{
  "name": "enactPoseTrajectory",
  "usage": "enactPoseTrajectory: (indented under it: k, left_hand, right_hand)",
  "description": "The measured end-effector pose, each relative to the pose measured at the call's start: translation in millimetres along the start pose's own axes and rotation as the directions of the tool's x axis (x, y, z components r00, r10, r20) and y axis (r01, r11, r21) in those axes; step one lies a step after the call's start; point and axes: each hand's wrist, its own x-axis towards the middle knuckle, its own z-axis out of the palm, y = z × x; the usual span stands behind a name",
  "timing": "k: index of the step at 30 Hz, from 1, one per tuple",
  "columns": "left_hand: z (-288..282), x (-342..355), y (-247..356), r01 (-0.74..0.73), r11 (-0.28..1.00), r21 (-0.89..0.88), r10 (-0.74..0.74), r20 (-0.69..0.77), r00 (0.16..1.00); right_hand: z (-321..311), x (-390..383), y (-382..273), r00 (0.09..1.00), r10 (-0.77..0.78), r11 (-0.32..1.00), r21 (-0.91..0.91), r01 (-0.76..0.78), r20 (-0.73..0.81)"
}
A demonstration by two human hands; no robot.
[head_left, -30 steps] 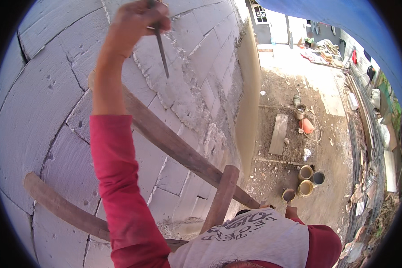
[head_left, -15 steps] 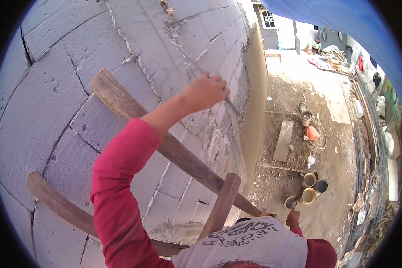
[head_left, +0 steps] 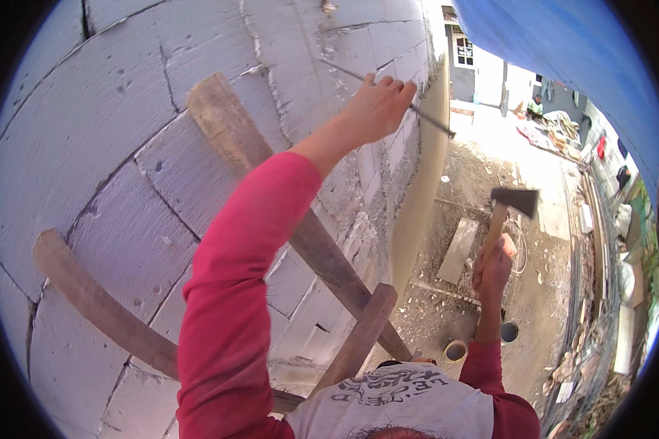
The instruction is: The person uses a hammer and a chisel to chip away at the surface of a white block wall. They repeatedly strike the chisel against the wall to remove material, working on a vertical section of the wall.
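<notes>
My left hand [head_left: 382,106] is closed around a thin metal rod [head_left: 433,121]. One end of the rod points at the pale block wall [head_left: 198,51]; whether it touches the wall I cannot tell. The other end sticks out past my fingers, over the yard. On the right, my right hand [head_left: 493,269] grips the wooden handle of a hatchet [head_left: 516,200]. Its dark, broad head is raised, apart from the rod's free end. Below my left forearm a wooden ladder [head_left: 326,252] leans along the wall, with a rung [head_left: 357,333] near my body.
Far below on the ground are buckets [head_left: 455,351], a plank [head_left: 458,250] and an orange container [head_left: 507,246]. A person [head_left: 536,107] sits by heaped cloth at the far end. Pipes and debris [head_left: 589,314] line the right side; a blue tarp [head_left: 564,51] hangs overhead.
My right hand has risen from low near the buckets, bringing the hatchet up. My left hand and the rod appear higher and farther right as the view has shifted.
</notes>
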Motion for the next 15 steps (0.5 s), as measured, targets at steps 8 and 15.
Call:
enactPoseTrajectory:
  k: [8, 15]
  left_hand:
    - [12, 32, -14, 0.162, 0.944, -0.289, -0.235, -0.241, 0.942]
    - [25, 33, -2, 0.083, 0.941, -0.327, -0.212, -0.380, 0.900]
  right_hand:
    - [75, -19, -105, 0.758, -0.652, 0.751, 0.155, 0.642, 0.016]
    - [90, -13, -94, 0.669, -0.742, 0.654, 0.262, 0.710, 0.036]
